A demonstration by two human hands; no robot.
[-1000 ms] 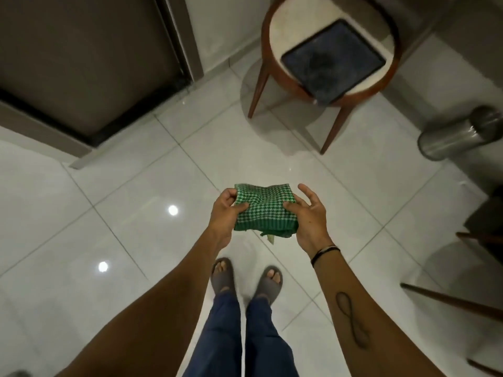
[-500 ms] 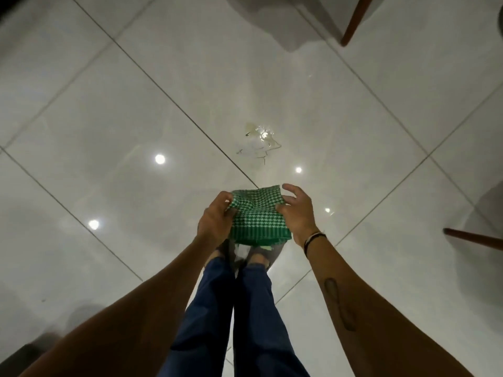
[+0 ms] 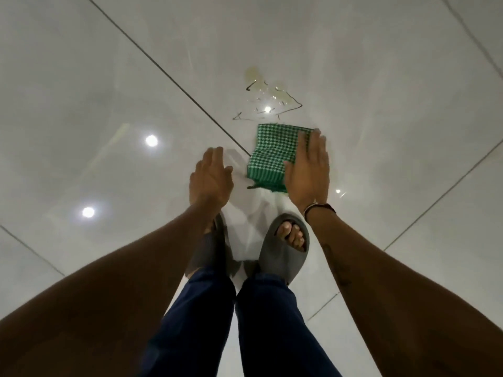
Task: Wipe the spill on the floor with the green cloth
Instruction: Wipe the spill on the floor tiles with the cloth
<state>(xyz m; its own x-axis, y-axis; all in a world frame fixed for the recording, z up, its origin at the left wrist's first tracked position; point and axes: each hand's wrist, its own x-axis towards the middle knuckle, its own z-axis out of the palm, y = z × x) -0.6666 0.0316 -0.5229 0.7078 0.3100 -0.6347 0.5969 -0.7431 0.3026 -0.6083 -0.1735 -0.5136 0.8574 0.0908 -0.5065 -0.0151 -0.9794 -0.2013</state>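
The green checked cloth (image 3: 272, 151), folded into a pad, is low over the white tiled floor just short of the spill (image 3: 268, 100), a thin clear puddle with a yellowish patch at its far end. My right hand (image 3: 309, 172) holds the cloth by its right edge, fingers stretched flat over the top. Whether the cloth touches the floor I cannot tell. My left hand (image 3: 211, 180) hovers to the left of the cloth, fingers apart, holding nothing.
My feet in grey slippers (image 3: 283, 248) stand close behind the cloth, on the glossy tiles. A dark grout line (image 3: 174, 80) runs diagonally past the spill's left side. Ceiling lights reflect in the floor (image 3: 151, 140).
I have bent lower and the floor is much closer. My left hand let go of the cloth and moved aside. My right hand carried the cloth forward, towards the spill.
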